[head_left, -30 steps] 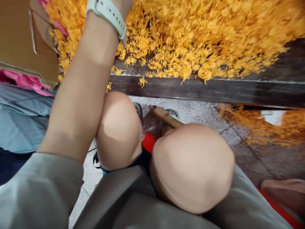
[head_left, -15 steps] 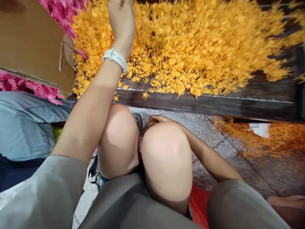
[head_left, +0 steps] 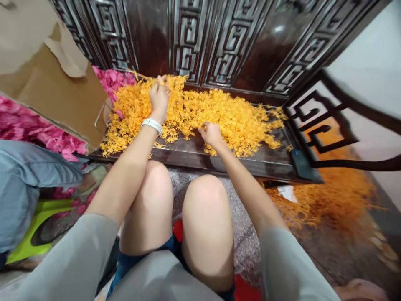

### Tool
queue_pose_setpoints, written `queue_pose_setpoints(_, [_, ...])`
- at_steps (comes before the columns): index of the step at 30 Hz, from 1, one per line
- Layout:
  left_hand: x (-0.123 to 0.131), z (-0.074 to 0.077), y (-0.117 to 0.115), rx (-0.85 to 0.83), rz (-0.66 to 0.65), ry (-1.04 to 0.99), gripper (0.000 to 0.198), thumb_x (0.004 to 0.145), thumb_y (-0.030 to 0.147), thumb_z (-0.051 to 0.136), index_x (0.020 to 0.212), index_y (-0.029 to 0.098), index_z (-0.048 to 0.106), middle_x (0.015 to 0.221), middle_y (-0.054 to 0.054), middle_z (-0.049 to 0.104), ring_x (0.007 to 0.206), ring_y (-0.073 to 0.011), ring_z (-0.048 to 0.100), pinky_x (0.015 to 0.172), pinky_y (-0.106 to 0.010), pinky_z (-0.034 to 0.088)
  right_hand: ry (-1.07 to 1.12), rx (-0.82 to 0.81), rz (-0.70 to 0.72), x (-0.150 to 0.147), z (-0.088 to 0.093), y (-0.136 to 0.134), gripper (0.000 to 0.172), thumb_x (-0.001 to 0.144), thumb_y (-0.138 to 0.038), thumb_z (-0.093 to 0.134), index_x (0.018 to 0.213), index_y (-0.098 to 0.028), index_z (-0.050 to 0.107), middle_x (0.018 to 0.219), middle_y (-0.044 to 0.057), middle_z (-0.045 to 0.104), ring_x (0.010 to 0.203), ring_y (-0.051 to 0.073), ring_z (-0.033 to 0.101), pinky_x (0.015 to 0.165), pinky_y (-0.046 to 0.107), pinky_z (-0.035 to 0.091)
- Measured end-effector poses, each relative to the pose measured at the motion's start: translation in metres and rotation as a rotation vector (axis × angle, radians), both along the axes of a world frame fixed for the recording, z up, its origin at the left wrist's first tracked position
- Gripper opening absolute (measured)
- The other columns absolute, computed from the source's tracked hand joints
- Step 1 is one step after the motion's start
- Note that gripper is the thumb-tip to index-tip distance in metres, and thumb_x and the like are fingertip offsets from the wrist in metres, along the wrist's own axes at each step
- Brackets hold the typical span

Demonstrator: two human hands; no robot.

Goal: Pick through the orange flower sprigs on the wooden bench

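A wide heap of small orange artificial flowers [head_left: 232, 115] covers the seat of a dark carved wooden bench [head_left: 250, 161] in front of my knees. My left hand [head_left: 159, 97], with a white watch on the wrist, reaches to the far side of the heap, fingers pinched on an orange piece. My right hand [head_left: 211, 133] rests curled on the near edge of the heap, fingers closed on some orange flowers. Both forearms stretch out over my bare knees.
A torn cardboard box [head_left: 53, 88] with pink flowers [head_left: 28, 127] stands at the left. A person's blue sleeve [head_left: 28, 179] and a green stool [head_left: 40, 228] are lower left. More orange stems [head_left: 316, 200] lie on the floor at right. The bench's carved back [head_left: 194, 37] rises behind.
The view has lifted from my knees to the whole bench. My right hand came up from the floor onto the orange heap; my left hand stayed in the heap.
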State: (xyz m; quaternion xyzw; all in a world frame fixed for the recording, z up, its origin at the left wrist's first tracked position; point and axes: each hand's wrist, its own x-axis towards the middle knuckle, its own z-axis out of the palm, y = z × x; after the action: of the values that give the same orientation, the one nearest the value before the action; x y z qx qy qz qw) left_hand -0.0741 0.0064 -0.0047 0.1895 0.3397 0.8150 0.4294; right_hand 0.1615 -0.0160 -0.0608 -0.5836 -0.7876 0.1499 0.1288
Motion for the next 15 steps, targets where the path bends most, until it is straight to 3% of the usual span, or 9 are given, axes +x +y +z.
queue_pose_setpoints(5, [0.006, 0.005, 0.0, -0.048, -0.108, -0.083, 0.034, 0.11, 0.054, 0.055, 0.101, 0.026, 0.072, 0.101, -0.009, 0.077, 0.109, -0.0194, 0.074, 0.097, -0.028, 0.057, 0.195, -0.006, -0.014, 0.012, 0.04, 0.014, 0.045, 0.104, -0.039, 0.067, 0.135, -0.008, 0.074, 0.116, 0.019, 0.08, 0.116, 0.035, 0.074, 0.11, 0.048, 0.054])
queue_pose_setpoints(9, [0.023, 0.025, 0.008, 0.002, -0.147, -0.215, 0.04, 0.114, 0.05, 0.042, 0.089, 0.026, 0.062, 0.114, -0.011, 0.079, 0.116, -0.0178, 0.072, 0.099, -0.028, 0.057, 0.739, -0.274, -0.07, -0.017, 0.066, 0.03, 0.048, 0.105, -0.056, 0.063, 0.126, -0.014, 0.073, 0.117, 0.015, 0.075, 0.087, 0.022, 0.07, 0.086, 0.04, 0.061])
queue_pose_setpoints(12, [0.045, 0.041, 0.015, 0.038, -0.198, -0.286, 0.043, 0.116, 0.046, 0.035, 0.083, 0.025, 0.053, 0.114, -0.01, 0.081, 0.108, -0.0171, 0.072, 0.095, -0.028, 0.058, 1.13, -0.507, -0.094, -0.042, 0.08, 0.041, 0.062, 0.102, -0.069, 0.062, 0.136, -0.018, 0.066, 0.119, 0.013, 0.073, 0.088, 0.019, 0.067, 0.083, 0.035, 0.06])
queue_pose_setpoints(15, [0.069, 0.043, 0.019, -0.035, -0.263, -0.291, 0.04, 0.115, 0.04, 0.041, 0.08, 0.025, 0.049, 0.108, -0.01, 0.083, 0.09, -0.0172, 0.07, 0.083, -0.027, 0.056, 1.375, -0.617, -0.093, -0.055, 0.087, 0.047, 0.071, 0.103, -0.078, 0.047, 0.14, -0.02, 0.061, 0.115, 0.011, 0.073, 0.094, 0.021, 0.068, 0.084, 0.034, 0.06])
